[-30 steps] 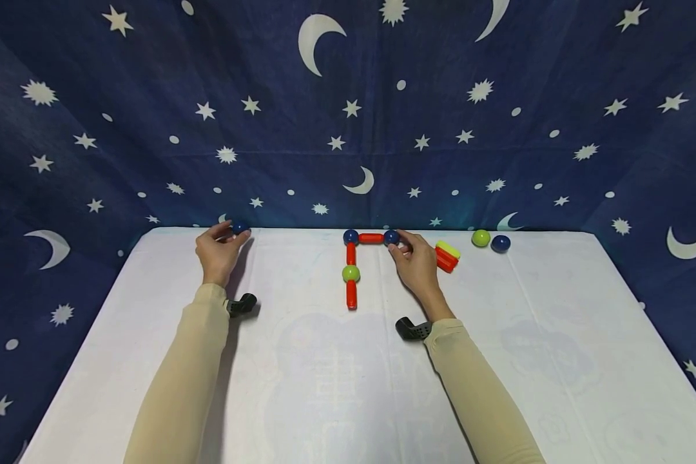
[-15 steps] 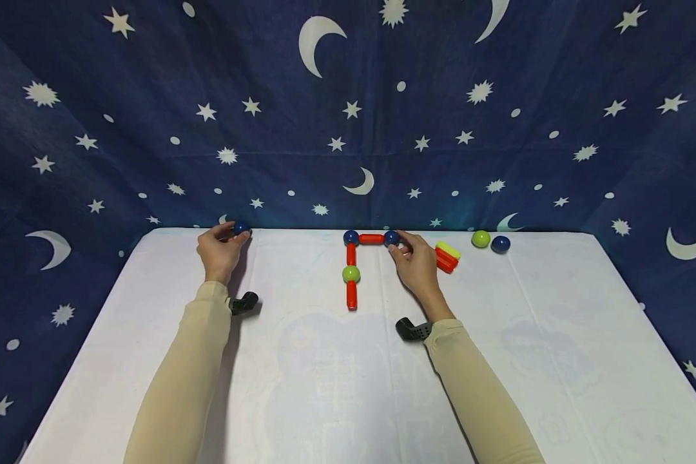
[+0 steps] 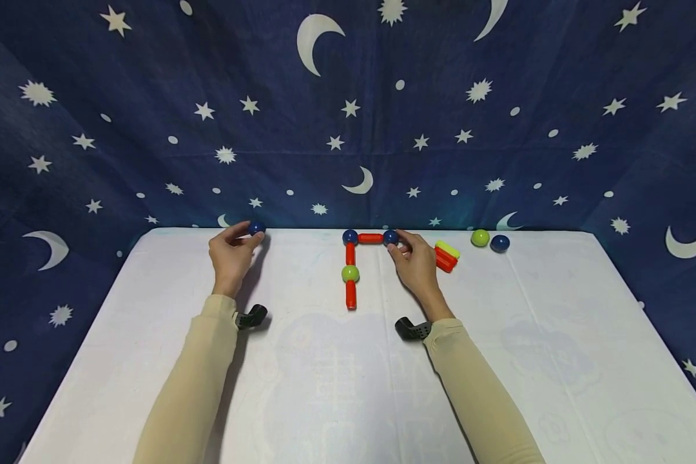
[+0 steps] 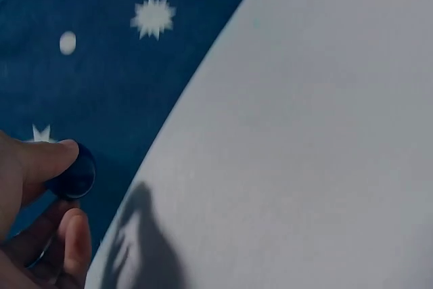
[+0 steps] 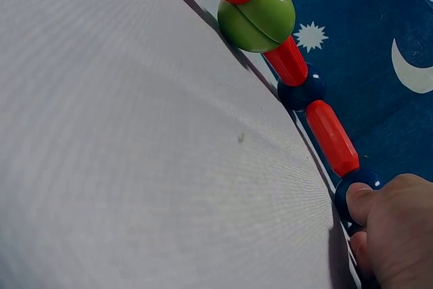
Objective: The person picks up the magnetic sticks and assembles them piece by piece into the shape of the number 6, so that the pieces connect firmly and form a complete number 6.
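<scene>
My left hand (image 3: 232,258) pinches a dark blue ball (image 3: 257,228) between thumb and fingers, above the back left of the table; the left wrist view shows the same blue ball (image 4: 76,175) in the fingertips. At the back middle lies a joined shape of red rods and balls. Its upper red rod (image 3: 370,239) runs between a blue corner ball (image 3: 350,238) and a blue end ball (image 3: 390,238). My right hand (image 3: 419,265) pinches that end ball. Down from the corner come a red rod (image 3: 350,254), a green ball (image 3: 350,274) and another red rod (image 3: 350,295).
Right of my right hand, red rods (image 3: 445,259) and a yellow-green rod (image 3: 448,249) lie bunched. Farther right are a loose green ball (image 3: 480,238) and a blue ball (image 3: 500,243). A star-patterned cloth (image 3: 475,180) rises behind the white table (image 3: 325,386).
My left hand has moved a little to the right, carrying the blue ball with it. The right hand and the joined shape stay where they were.
</scene>
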`<state>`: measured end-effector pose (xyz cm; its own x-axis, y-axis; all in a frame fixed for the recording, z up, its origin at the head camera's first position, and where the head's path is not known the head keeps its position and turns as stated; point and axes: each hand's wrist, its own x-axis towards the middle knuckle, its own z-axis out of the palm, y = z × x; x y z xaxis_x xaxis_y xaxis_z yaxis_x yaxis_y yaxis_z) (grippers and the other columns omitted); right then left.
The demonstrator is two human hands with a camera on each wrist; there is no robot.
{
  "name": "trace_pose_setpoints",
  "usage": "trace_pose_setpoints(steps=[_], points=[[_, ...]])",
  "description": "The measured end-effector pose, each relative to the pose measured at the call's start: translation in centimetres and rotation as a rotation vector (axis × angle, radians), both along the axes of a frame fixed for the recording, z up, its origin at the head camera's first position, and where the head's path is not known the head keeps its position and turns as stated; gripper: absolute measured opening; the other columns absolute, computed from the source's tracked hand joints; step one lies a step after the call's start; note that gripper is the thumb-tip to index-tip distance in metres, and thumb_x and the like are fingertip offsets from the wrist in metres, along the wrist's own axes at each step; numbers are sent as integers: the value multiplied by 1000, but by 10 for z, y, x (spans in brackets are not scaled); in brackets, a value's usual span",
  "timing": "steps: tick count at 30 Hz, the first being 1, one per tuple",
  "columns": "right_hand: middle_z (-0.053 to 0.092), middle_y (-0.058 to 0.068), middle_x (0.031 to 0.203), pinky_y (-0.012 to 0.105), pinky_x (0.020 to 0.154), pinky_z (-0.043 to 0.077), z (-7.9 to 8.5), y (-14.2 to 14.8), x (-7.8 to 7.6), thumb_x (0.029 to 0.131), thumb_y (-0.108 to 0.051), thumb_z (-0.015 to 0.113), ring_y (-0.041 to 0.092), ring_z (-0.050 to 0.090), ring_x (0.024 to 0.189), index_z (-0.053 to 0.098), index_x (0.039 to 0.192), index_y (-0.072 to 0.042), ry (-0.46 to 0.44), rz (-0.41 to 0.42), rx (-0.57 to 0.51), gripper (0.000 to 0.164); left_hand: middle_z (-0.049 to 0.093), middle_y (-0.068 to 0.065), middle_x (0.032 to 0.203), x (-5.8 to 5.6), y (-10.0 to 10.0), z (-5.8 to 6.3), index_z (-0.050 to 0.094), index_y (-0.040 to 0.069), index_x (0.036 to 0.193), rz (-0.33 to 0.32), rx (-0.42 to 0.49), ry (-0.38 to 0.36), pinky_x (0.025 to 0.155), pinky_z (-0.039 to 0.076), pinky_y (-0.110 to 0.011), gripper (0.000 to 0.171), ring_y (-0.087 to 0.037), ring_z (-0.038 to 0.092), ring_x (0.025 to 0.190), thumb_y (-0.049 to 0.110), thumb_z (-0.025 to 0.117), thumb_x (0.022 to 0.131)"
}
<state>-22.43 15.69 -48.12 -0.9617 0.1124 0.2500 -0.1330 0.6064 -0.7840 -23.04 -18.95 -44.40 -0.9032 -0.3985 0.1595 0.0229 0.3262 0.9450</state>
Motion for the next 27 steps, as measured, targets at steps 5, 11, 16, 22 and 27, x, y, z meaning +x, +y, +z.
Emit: trace_pose_setpoints(steps=[5,11,16,22,27], points=[[64,16,112,35,78,50,0,0,0,99,-17,69,26,55,90,61,138,-1,-2,0,3,43,70,-21,114,10,17,3,71,-2,124,-103,91,14,64,49,-14,38,-13,60,83,3,79,87],[64,16,112,35,78,50,-1,1,0,98,-17,69,26,55,90,61,138,-1,-3,1,-3,43,68,-25,117,27,39,5,70,-4,124,-252,128,-5,67,51,-16,39,-18,64,88,2,79,87],[64,16,113,36,80,51,-1,1,0,99,-17,69,26,55,91,61,138,-2,-4,2,-3,43,70,-20,115,39,54,3,72,0,123,-406,118,-45,72,52,-19,38,-21,65,92,6,81,86],[64,16,112,36,79,50,-1,1,0,99,-17,69,26,55,91,61,138,-2,-2,1,1,43,71,-16,108,54,67,2,72,0,122,-608,88,-77,78,56,-23,38,-25,67,91,4,81,85],[63,16,109,35,77,49,-2,1,0,98,-17,69,25,54,90,62,138,-2,2,1,1,43,72,-12,100,65,71,-2,73,2,119,-749,56,-110,78,57,-25,36,-24,67,86,4,82,84]])
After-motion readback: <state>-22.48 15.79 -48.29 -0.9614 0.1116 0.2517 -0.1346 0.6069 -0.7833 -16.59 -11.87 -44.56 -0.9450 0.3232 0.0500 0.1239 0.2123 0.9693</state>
